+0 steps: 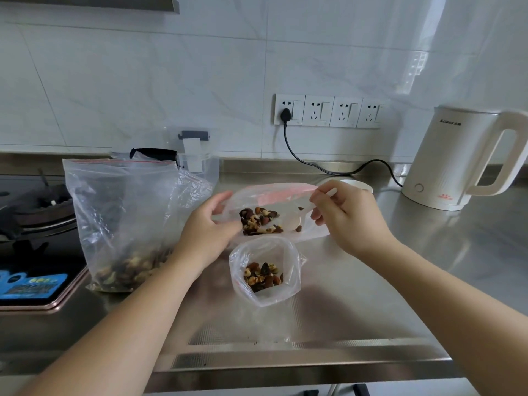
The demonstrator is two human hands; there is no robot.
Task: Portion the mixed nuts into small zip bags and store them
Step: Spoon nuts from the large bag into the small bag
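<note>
A small zip bag [285,195] with a red strip is held tilted above the steel counter [357,295]; mixed nuts [258,221] lie inside it. My left hand [208,232] grips its left edge. My right hand [347,217] pinches the handle of a white plastic spoon [295,221], whose bowl is inside that bag beside the nuts. In front of it, a second small bag [265,270] stands open on the counter with nuts at its bottom. A large clear zip bag [125,212] with nuts in its base stands upright at the left.
A gas stove [37,224] fills the left edge. A white electric kettle [463,158] stands at the right, its black cord [314,164] running to the wall sockets. A clear container [197,158] stands behind the large bag. A white bowl [357,185] shows behind my right hand.
</note>
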